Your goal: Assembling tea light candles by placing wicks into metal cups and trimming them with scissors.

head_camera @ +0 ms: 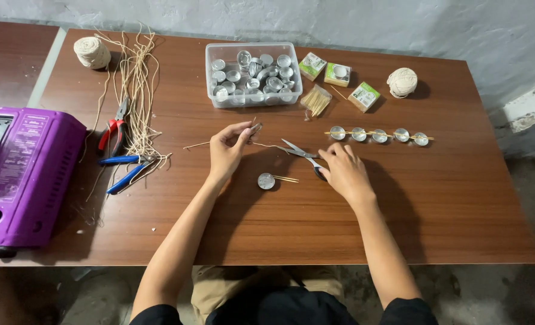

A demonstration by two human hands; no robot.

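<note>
The table [159, 222] is brown wood-look laminate, smooth with a soft shine. At twelve o'clock, a clear plastic box [210, 78] holds shiny metal cups [252, 75]. The scissors [300, 153] have bright metal blades; the string [136, 84] seems rough, matt fibre.

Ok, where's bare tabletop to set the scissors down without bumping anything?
The near strip of the table between the forearms is bare, as is the right end below the row of tealight cups. It is crowded around the clear tub and by the pliers and cut wicks.

Brown wooden table [460, 198], whitewashed wall [399, 24], grey concrete floor [529, 192].
</note>
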